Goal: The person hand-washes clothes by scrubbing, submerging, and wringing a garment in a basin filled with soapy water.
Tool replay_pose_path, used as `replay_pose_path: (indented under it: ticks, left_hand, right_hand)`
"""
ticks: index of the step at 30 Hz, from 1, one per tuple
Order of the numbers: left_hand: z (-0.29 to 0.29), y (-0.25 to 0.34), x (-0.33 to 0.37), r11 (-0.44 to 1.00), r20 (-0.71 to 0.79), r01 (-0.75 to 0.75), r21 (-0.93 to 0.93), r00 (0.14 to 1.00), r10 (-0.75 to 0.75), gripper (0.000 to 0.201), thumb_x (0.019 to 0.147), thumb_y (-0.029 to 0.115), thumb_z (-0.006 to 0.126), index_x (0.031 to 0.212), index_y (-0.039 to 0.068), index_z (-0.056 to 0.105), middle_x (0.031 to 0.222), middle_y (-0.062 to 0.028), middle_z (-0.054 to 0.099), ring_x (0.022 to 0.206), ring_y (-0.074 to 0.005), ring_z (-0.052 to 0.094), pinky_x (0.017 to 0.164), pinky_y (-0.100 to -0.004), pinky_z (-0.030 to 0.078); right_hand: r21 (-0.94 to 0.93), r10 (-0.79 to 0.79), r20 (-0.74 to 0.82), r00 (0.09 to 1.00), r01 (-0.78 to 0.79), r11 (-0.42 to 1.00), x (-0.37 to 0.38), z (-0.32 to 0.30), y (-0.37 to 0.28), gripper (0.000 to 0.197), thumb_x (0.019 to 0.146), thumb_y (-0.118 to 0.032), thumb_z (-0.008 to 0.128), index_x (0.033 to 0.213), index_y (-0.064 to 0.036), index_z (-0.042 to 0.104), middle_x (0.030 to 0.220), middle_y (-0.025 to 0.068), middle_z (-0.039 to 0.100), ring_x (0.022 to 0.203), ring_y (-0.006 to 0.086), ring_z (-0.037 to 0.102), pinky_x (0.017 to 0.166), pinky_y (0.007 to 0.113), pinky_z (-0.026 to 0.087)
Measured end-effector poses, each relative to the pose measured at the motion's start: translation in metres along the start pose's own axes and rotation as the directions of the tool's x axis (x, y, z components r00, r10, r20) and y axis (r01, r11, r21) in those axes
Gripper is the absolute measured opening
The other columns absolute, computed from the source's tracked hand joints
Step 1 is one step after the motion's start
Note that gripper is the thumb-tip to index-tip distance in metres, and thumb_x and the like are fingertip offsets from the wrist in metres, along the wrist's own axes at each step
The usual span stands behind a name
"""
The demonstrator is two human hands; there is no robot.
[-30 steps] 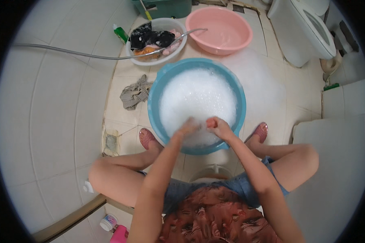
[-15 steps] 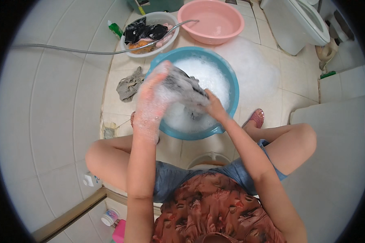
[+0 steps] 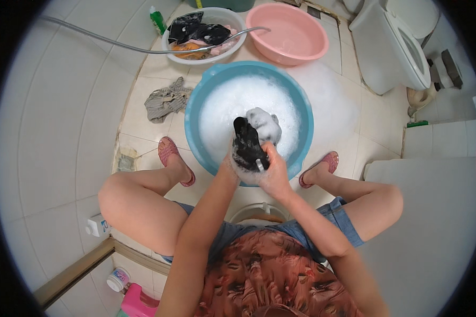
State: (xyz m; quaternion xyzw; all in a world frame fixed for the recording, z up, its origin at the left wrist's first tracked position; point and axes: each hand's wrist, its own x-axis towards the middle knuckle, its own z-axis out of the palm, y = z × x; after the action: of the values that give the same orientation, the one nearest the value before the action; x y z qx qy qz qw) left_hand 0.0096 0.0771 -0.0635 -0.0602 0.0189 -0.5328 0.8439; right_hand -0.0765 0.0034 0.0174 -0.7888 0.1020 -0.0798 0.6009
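A wet black cloth (image 3: 245, 141), streaked with suds, is bunched up over the near side of a blue basin (image 3: 193, 121). My left hand (image 3: 230, 162) holds it from the left, its fingers mostly hidden by cloth and foam. On the other side my right hand (image 3: 274, 171) is closed on the same cloth, with the thumb on top. Close by the thumb a small pale strip (image 3: 259, 165) shows on the fabric; I cannot tell what it is. White foam (image 3: 222, 100) fills the basin, and a foam-covered dark cloth lump (image 3: 265, 124) lies in it just beyond my hands.
Behind the basin stand a white tub (image 3: 195, 59) of clothes and a pink basin (image 3: 288, 34), a shower hose (image 3: 111, 46) crossing above the tub. A striped cloth (image 3: 166, 99) lies on the floor at left. Foam (image 3: 328, 98) spreads right, towards the toilet (image 3: 388, 47).
Both hands have come down and nearer to me with the black cloth, my left hand from raised over the basin's left part. The foamy dark lump now shows clearly in the basin.
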Motion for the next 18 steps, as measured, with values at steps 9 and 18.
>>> replay_pose_path:
  ticks: [9, 18]
  left_hand:
    - [0.034, -0.008, -0.001, 0.812, -0.334, -0.324, 0.485, 0.790, 0.514, 0.036, 0.088, 0.033, 0.037, 0.108, 0.006, 0.050, 0.098, -0.0083, 0.058, 0.091, -0.0213, 0.056, 0.081, -0.0326, 0.047]
    - [0.029, -0.003, 0.008, 0.856, -0.561, -0.062, 0.514, 0.731, 0.389, 0.027, 0.086, 0.024, 0.053, 0.108, 0.009, 0.050, 0.098, -0.0060, 0.058, 0.089, -0.0173, 0.058, 0.079, -0.0314, 0.048]
  right_hand:
    - [-0.122, 0.004, -0.282, 0.959, -0.040, 0.992, 0.043, 0.019, 0.002, 0.047, 0.057, -0.005, 0.070, 0.094, -0.0030, 0.041, 0.080, 0.0167, 0.058, 0.076, 0.0258, 0.059, 0.069, 0.031, 0.045]
    - [0.145, 0.094, -0.166, 0.982, -0.070, 0.987, 0.082, -0.038, 0.043, 0.039, 0.070, 0.005, 0.042, 0.107, -0.0047, 0.048, 0.105, 0.0164, 0.052, 0.096, 0.0235, 0.052, 0.085, 0.030, 0.040]
